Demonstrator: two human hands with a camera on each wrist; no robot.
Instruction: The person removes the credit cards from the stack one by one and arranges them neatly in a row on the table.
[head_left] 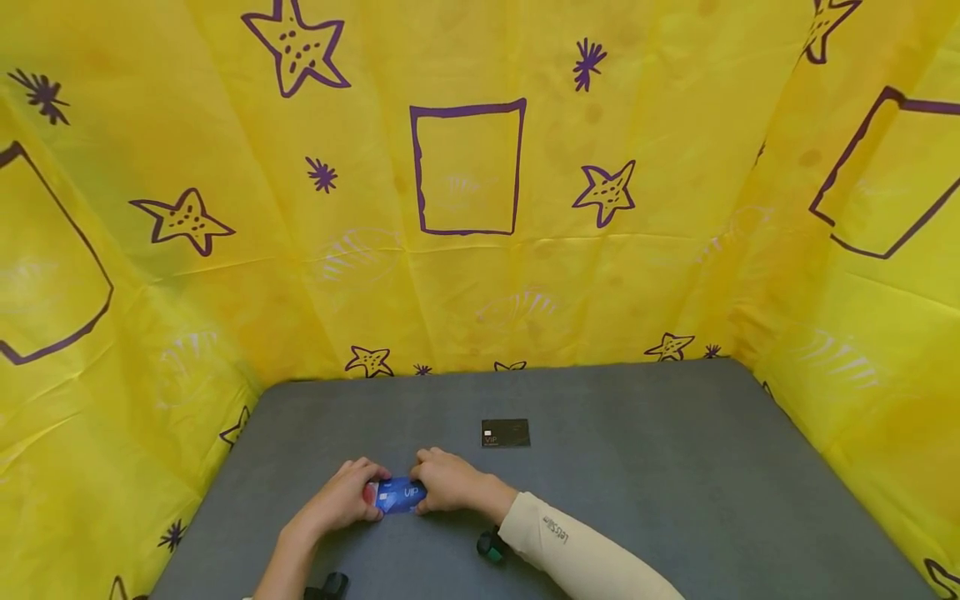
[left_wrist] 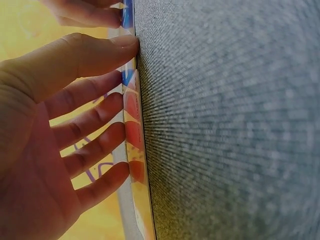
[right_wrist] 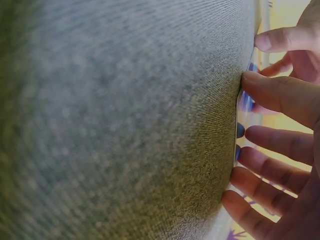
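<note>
A blue card (head_left: 400,495) marked VIP lies flat or nearly flat on the grey table, with a red patch at its left end. My left hand (head_left: 348,493) holds that left end, thumb at the near edge and fingers at the far edge. At the right end, my right hand (head_left: 448,481) grips the card the same way. Both wrist views show the thumbs and fingertips down at table level, where the card is seen almost edge-on. Beyond the right hand lies a black card (head_left: 505,433), also marked VIP, which neither hand touches.
The grey table (head_left: 637,467) runs back to a yellow cloth wall (head_left: 480,292) printed with purple stars and frames. Similar cloth hangs on the left and right sides. Dark wrist devices (head_left: 491,546) sit under both wrists, close to the tabletop.
</note>
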